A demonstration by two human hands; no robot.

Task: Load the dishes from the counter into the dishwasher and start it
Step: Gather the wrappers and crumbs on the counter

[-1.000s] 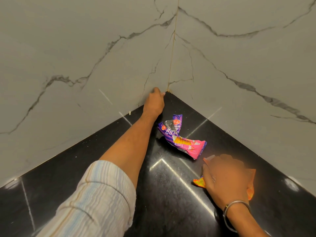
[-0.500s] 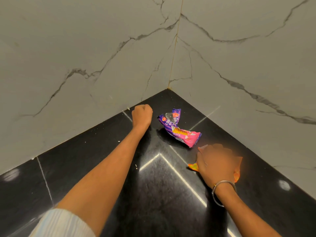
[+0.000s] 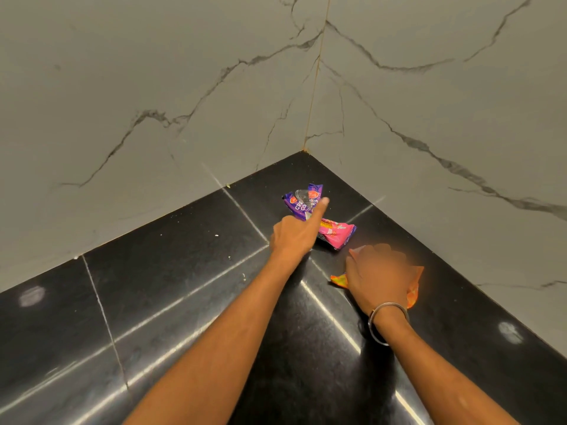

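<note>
From the head view, I see a glossy black tabletop (image 3: 184, 302) running into a corner where two grey marble-veined walls (image 3: 153, 87) meet at the far middle. Pale seams cross the black surface, and a few light specks lie on it.

My left hand (image 3: 293, 237) reaches forward over the middle of the tabletop. Its index finger is stretched out straight while the other fingers are curled in, so it grips nothing. The fingertip lies over the purple end of a crumpled purple and pink wrapper (image 3: 337, 233), which lies on the tabletop a little nearer than the corner. I cannot tell if the fingertip actually touches the wrapper or hovers just above it. A small piece of clear plastic sits on the wrapper's far end.

My right hand (image 3: 380, 277) is nearer and to the right, palm down, lying over an orange wrapper (image 3: 412, 292). The wrapper's edges stick out on both sides of the hand. The fingers are partly blurred, and I cannot tell whether they pinch the wrapper or only press on it. A metal bangle (image 3: 387, 323) circles that wrist.

No dishes and no dishwasher show from here; only the two wrappers lie on the tabletop, near each other but apart.
</note>
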